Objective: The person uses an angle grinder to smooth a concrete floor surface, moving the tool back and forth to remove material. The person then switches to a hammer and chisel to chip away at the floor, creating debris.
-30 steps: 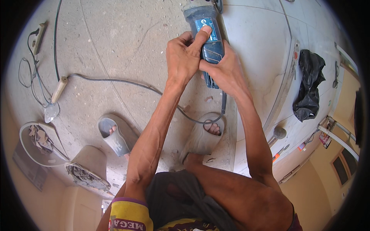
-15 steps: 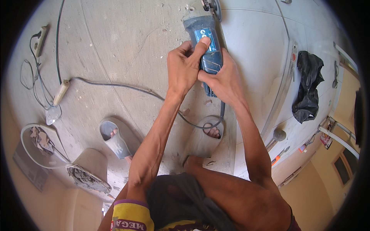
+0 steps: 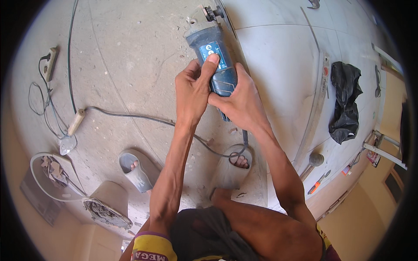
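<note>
Both of my hands are wrapped round a blue angle grinder (image 3: 211, 69), its disc end pointing away from me. My left hand (image 3: 193, 87) grips the left side of its body, thumb lying along the top over the label. Behind it, nearer to me, my right hand (image 3: 241, 98) holds the rear of the body from the right. The disc is seen almost edge-on beside the border of the pale tiles (image 3: 278, 56). From the grinder's rear a dark cord (image 3: 156, 118) loops past my right sandal (image 3: 233, 169) and runs off left over the bare floor.
On the left lie a trowel (image 3: 75, 126), a power strip (image 3: 51, 65) with cord, and two buckets, one holding rubble (image 3: 54, 169), one grey mix (image 3: 104, 213). To the right are a long metal straightedge (image 3: 317, 100), a black plastic bag (image 3: 346, 102), a mallet (image 3: 315, 159) and an orange-handled tool (image 3: 315, 188).
The grinder, with both hands on it, has shifted left and slightly nearer in the picture, its front end tilted more to the left. My grip looks the same. The view has shifted a little.
</note>
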Demonstrator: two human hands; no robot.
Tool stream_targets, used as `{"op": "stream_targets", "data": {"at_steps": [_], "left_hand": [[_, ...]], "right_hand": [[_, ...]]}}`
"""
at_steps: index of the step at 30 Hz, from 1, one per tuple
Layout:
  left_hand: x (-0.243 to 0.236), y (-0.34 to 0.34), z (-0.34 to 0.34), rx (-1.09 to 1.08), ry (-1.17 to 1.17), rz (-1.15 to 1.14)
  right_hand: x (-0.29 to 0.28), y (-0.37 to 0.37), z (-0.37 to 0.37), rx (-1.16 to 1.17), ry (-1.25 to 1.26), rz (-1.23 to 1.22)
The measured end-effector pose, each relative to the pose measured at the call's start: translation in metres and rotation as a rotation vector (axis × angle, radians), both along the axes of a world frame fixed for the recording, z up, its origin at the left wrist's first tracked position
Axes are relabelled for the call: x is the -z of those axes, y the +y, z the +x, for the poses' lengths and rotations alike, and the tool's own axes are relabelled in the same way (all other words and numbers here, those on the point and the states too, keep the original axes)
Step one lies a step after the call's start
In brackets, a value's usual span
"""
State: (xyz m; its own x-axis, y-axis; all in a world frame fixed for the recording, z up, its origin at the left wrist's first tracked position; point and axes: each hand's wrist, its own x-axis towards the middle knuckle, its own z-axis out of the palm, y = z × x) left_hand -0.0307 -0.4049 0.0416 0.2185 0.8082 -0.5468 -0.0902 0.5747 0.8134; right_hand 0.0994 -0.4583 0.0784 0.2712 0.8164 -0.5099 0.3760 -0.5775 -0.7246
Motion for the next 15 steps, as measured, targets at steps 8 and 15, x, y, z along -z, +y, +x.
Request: {"op": "stream_targets", "data": {"at_steps": [8, 15], "left_hand": [[0.017, 0.015, 0.013, -0.036, -0.023, 0.032], [0.019, -0.011, 0.016, -0.06, -0.048, -0.009]], "right_hand": [[0.001, 0.022, 0.016, -0.01, 0.021, -0.055], [0.0, -0.001, 0.014, -0.021, -0.059, -0.071]]}}
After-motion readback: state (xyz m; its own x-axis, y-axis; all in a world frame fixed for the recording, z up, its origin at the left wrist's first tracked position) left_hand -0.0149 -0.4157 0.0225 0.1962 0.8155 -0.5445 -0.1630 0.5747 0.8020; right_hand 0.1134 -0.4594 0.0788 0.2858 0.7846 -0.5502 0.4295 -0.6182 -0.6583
